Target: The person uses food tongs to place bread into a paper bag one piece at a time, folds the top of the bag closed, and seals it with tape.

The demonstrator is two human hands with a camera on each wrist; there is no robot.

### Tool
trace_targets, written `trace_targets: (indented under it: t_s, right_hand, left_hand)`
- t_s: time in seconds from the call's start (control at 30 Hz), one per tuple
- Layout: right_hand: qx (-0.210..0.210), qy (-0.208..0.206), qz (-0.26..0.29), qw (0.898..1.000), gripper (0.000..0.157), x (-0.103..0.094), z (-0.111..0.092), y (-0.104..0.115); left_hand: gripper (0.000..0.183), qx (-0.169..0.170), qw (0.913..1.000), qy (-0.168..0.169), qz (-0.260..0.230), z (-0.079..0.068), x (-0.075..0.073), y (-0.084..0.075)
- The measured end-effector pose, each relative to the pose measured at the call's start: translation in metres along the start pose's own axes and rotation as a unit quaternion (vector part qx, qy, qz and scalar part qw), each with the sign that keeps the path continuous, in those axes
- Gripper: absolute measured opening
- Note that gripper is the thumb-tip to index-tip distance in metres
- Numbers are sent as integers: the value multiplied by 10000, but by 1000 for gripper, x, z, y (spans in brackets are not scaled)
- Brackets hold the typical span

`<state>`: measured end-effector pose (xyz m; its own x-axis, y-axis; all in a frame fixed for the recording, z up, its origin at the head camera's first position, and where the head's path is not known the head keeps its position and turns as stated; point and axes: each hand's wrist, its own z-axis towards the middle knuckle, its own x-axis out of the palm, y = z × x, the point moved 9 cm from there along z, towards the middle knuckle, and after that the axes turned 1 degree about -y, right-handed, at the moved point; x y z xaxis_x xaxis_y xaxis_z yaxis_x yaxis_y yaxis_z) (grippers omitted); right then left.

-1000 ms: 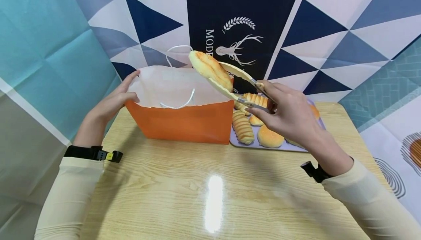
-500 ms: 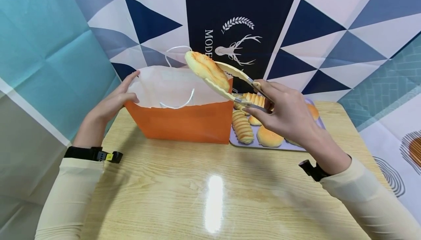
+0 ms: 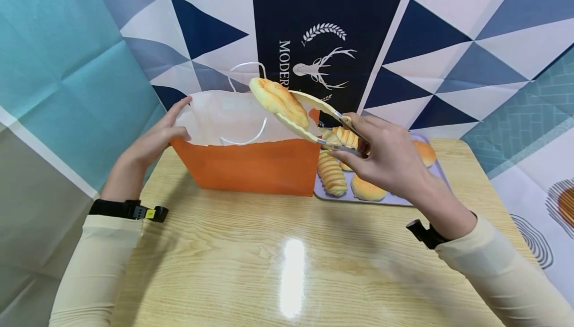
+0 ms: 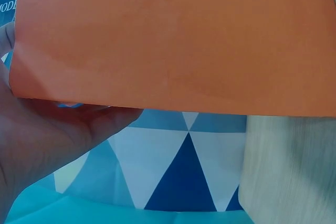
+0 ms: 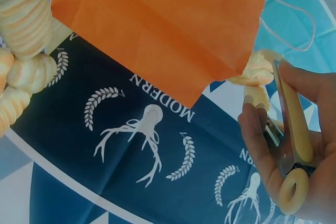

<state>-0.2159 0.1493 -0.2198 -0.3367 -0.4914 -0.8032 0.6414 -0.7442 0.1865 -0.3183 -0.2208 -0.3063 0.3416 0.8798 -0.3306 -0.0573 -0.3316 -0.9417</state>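
Note:
An orange paper bag (image 3: 251, 170) with a white inside and white cord handles stands wide-mouthed on the table. My left hand (image 3: 154, 130) grips the left edge of its mouth, thumb over the rim; the left wrist view shows the orange side panel (image 4: 173, 40) beside that hand. My right hand (image 3: 385, 155) holds cream-tipped metal tongs (image 3: 325, 107), whose handle (image 5: 294, 119) shows in the right wrist view. Between the tong arms sits an oval golden bread (image 3: 280, 101), tilted above the right part of the bag's mouth. The bag's bottom is hidden.
Right of the bag lies a lilac tray (image 3: 394, 200) of several breads, among them a ridged roll (image 3: 332, 175) and a round bun (image 3: 366, 187). My right forearm partly covers the tray. A patterned cloth (image 3: 215, 23) hangs behind the wooden table (image 3: 224, 257).
My right hand has moved slightly left and down with the tongs and the bread. My left hand stays on the bag's rim.

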Motion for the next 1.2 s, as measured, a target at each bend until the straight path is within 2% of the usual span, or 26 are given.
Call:
trace_targets:
  t_s: [0.23,0.4,0.63,0.73,1.2]
  right_hand:
    - [-48,14,-71,10000,61,4,-2,-2]
    - [24,77,-118,9999,51,7,-4,-7]
    - [142,130,-86,9998,58,7,-5,-10]
    - [162,151,-111,9997,54,6,-5,-10]
    - [620,232,-250,9975,44,-9,-27,-28]
  left_hand:
    - [89,-24,10000,-10,18,-1,0,1]
    - [90,-6,10000,-3,25,0,2,0]
    - [90,-21,10000,-20,56,0,3,-1]
    - [89,-47,10000,0,65,0,4,-1]
    - [89,-30,10000,-14,24,0,4,0]
